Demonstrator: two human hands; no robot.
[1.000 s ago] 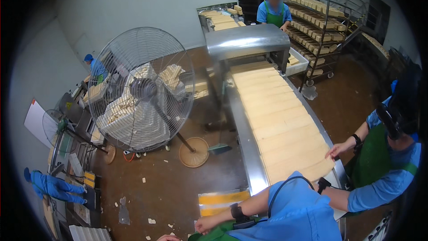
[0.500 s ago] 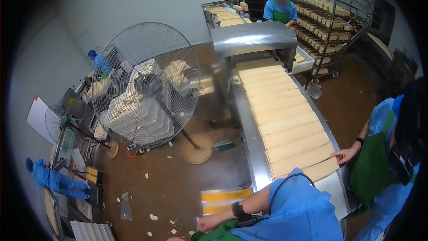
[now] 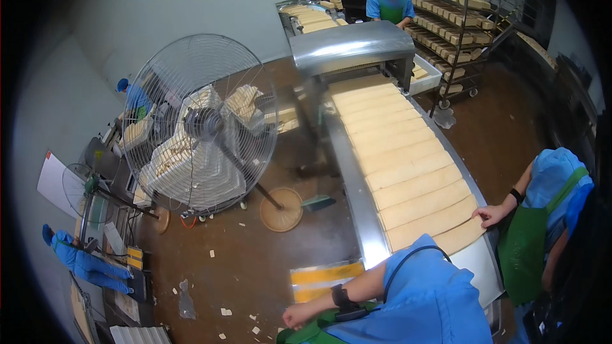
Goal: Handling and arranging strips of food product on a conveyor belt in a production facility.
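1. Long, flat, dough-like strips [image 3: 414, 172]: plain pale cream.
2. Curved sheet-metal hood [image 3: 350, 41]: silver-grey.
3. Wearer's loose cloth sleeve [image 3: 427, 293]: light blue; cloth apron [image 3: 312, 332]: green.
4. Flat rectangular floor sheet [image 3: 322, 275]: yellow and pale stripes.
5. Smooth floor [image 3: 223, 255]: brown.

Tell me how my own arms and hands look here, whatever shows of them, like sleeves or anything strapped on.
Only your right arm shows clearly. It has a loose, plain blue sleeve that leaves the forearm bare, with a thin black cable curving over it. A black strap circles the wrist. The right hand wears no glove. Your left hand is out of view.
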